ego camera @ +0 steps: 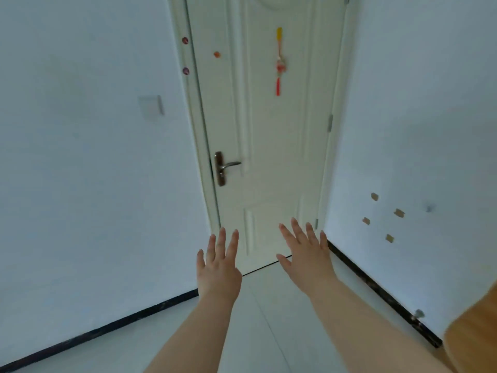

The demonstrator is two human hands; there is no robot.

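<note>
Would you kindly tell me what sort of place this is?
Probably a hallway inside a home: a closed white door with a lever handle and a red tassel charm, a light switch on the wall, and a dark skirting board.

The door [269, 157] looks like painted wood, cream, smooth, satin; its lever handle [230, 164] is brushed metal on a dark glossy plate [220, 179]. The wall [80, 184] is matt, the floor [282, 319] smooth pale tile, the skirting [107, 327] glossy black

1. Door [269, 146]: cream-white, plain.
2. Door handle [224, 168]: dark brown plate, silver lever.
3. Hanging tassel [279, 63]: yellow top, red below.
4. Walls [80, 170]: pale blue-white.
5. Skirting [376, 289]: black.
6. Floor [282, 305]: light grey.
</note>
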